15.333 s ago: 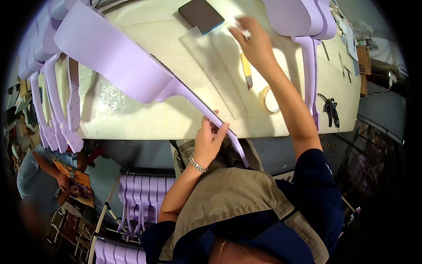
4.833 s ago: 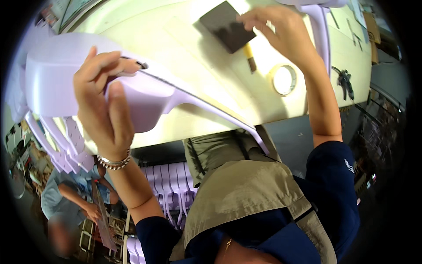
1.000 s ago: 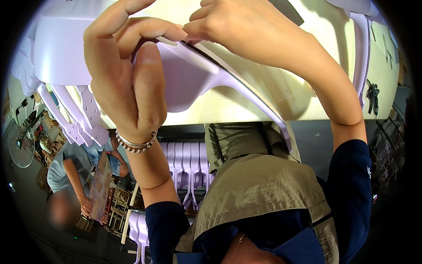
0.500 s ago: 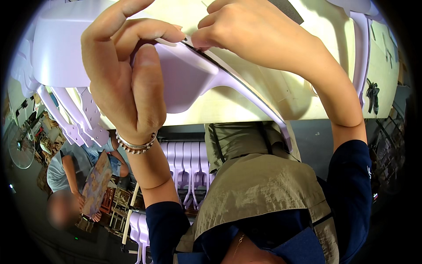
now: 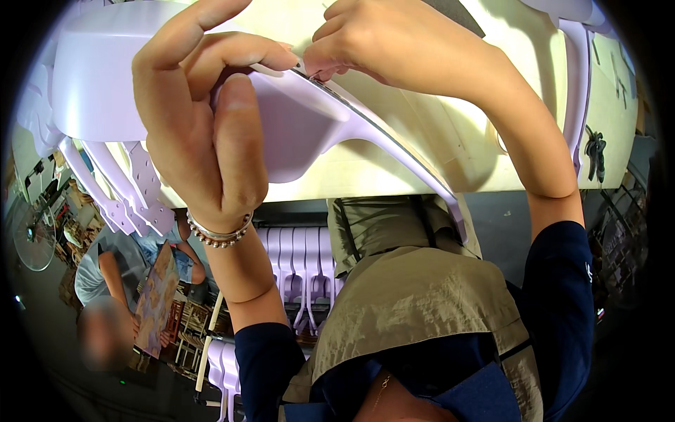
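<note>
A lilac moulded plastic piece (image 5: 299, 130) with a long curved leg is tilted over the near edge of the pale table, its leg reaching down toward my apron. My left hand (image 5: 200, 119) is wrapped round its upper left end, thumb on the near face and fingers bent over the top. A thin dark line runs along the piece's upper edge. At that edge my right hand (image 5: 383, 46) is closed in a pinch, its fingertips close to my left fingertips. Whatever lies between the right fingers is hidden.
More lilac plastic pieces (image 5: 98, 84) are stacked at the left, and another (image 5: 576, 84) stands at the right. Black-handled pliers (image 5: 595, 156) lie near the table's right edge. Below the table hang several lilac parts (image 5: 299, 264). A person (image 5: 116, 271) holds a patterned board at the lower left.
My right hand has shifted slightly along the piece's edge, its wrist turning a little. My left hand keeps its hold. The other person's board has tilted and moved a little.
</note>
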Demonstrator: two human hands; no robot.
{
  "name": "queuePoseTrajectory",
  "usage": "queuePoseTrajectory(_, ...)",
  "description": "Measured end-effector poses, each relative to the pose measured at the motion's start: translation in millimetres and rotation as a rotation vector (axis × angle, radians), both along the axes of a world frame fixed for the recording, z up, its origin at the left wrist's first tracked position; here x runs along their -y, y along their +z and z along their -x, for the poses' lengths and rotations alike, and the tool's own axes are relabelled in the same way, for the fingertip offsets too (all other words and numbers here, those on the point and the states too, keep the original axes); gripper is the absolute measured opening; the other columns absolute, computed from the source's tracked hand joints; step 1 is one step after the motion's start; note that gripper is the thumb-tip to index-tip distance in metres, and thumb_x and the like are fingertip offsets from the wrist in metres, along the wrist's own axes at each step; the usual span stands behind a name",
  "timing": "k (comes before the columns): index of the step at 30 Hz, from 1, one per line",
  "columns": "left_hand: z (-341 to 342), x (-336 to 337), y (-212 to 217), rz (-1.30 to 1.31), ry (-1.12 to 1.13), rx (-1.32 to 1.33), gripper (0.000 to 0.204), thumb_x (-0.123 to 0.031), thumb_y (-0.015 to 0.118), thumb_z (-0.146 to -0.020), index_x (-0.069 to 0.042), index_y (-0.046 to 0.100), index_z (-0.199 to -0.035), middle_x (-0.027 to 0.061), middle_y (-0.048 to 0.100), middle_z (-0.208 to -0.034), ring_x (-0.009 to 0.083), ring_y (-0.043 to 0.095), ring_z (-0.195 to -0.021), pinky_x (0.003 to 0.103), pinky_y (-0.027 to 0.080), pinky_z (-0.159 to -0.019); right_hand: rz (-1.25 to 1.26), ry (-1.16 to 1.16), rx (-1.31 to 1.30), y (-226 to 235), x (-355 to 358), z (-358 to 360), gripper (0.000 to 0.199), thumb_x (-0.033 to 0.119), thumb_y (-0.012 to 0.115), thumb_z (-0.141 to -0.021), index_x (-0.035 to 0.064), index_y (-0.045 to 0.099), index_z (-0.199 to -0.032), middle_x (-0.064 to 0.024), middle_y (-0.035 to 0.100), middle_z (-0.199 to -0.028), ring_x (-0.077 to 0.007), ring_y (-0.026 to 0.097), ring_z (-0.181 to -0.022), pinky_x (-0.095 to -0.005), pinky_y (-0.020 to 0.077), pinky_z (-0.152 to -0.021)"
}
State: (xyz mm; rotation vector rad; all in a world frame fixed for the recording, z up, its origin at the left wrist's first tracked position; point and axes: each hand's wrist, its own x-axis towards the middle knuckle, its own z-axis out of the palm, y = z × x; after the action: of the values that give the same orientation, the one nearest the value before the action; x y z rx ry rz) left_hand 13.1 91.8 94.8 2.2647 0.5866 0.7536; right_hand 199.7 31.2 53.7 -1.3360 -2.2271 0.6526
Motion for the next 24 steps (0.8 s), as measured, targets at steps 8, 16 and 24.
queuePoseTrajectory(8,1,-1,-2,0.023,-0.022,0.036,0.045,-0.004,0.035,-0.076,0.014,0.038,-0.117,0.0211,0.066,-0.083,0.0260,0.064,-0.084,0.043,0.034,-0.100,0.059,0.046,0.067,9,2,-2,0.013,0.013,0.052,-0.079,0.0079,0.063,-0.082,-0.0068,0.065,-0.077,-0.0258,0.062,-0.077,-0.0356,0.0502,-0.069)
queuePoseTrajectory(16,0,2,-1,0.007,0.017,0.009,0.045,-0.004,0.035,-0.076,0.014,0.038,-0.116,0.0216,0.066,-0.083,0.0268,0.064,-0.084,0.045,0.033,-0.101,0.020,0.026,0.003,8,1,0,0.012,0.014,0.052,-0.079,0.0067,0.062,-0.081,-0.0077,0.064,-0.078,-0.0246,0.061,-0.077,-0.0359,0.0502,-0.069)
queuePoseTrajectory(24,0,0,1,0.006,0.002,0.004,0.044,-0.003,0.035,-0.077,0.014,0.037,-0.117,0.0211,0.066,-0.083,0.0238,0.063,-0.083,0.044,0.033,-0.101,0.244,-0.258,-0.472,-21,20,4,0.031,0.016,0.060,-0.084,0.0071,0.057,-0.114,-0.0127,0.064,-0.087,-0.0242,0.064,-0.081,-0.0320,0.0508,-0.073)
